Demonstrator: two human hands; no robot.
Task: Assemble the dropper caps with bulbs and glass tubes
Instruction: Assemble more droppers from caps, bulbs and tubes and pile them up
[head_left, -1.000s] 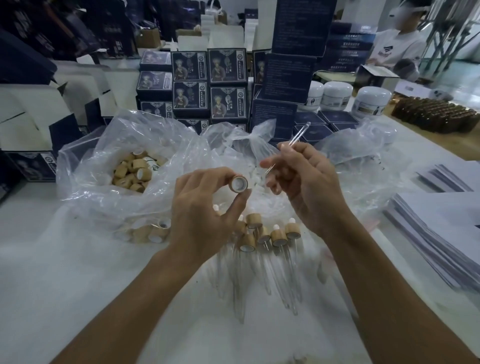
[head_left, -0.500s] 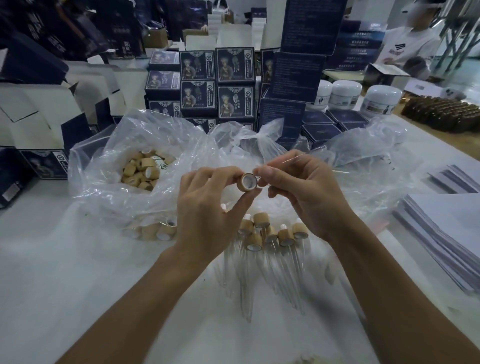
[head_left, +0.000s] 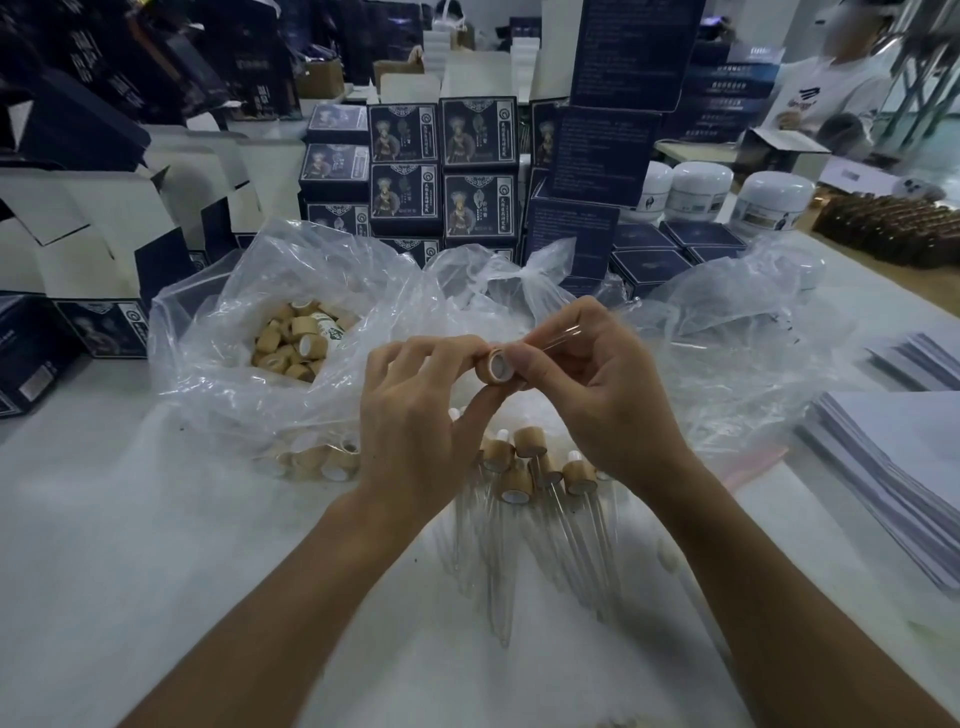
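My left hand (head_left: 415, 415) pinches the wooden dropper cap (head_left: 496, 365) at its rim above the worktop (head_left: 156, 545), while my right hand (head_left: 597, 395) pinches the glass tube (head_left: 563, 332) against the cap's open end, over the finished droppers (head_left: 530, 467) lying below.

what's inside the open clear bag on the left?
The clear bag holds a pile of loose wooden caps, some showing white liners. The pile covers whatever lies deeper.
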